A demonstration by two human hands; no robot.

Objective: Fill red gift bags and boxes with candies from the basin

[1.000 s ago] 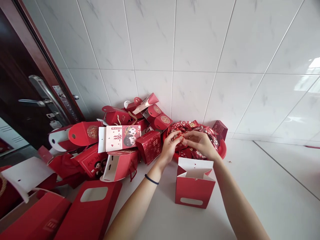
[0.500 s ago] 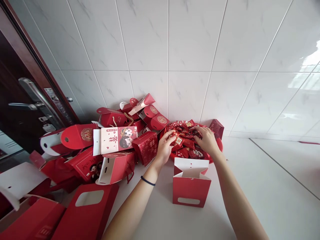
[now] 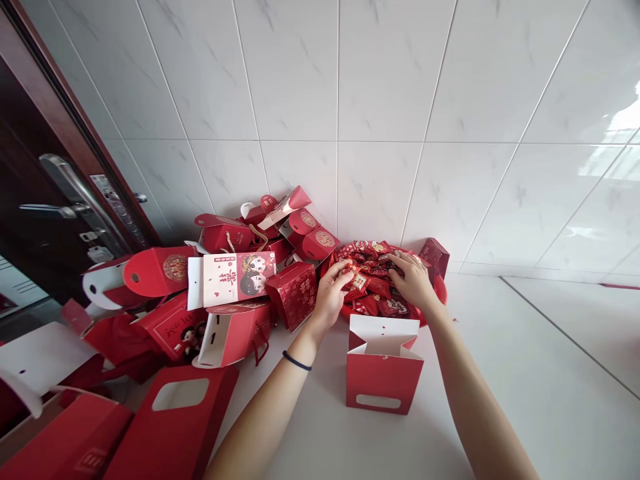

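Note:
A red round basin [image 3: 440, 291] filled with red-wrapped candies [image 3: 379, 287] sits against the tiled wall. At its left side, my left hand [image 3: 330, 291] is closed, thumb and fingers pinching a wrapped candy at the edge of the heap. My right hand [image 3: 414, 277] reaches over the right side, its fingers apart and touching the candies; the fingertips are partly hidden among the wrappers. In front of the basin stands an upright red gift box [image 3: 384, 380], its white-lined top open and a white oval window low on its front.
On the left lies a pile of red gift boxes, including a pale box with cartoon figures [image 3: 233, 280] and a large windowed box [image 3: 173, 413]. A small dark red box [image 3: 434, 253] stands behind the basin. A dark door with a metal handle [image 3: 80, 193] is at far left.
Both hands stay over the candies in nearly the same place. The whole view has shifted very slightly; the boxes and basin have not visibly moved.

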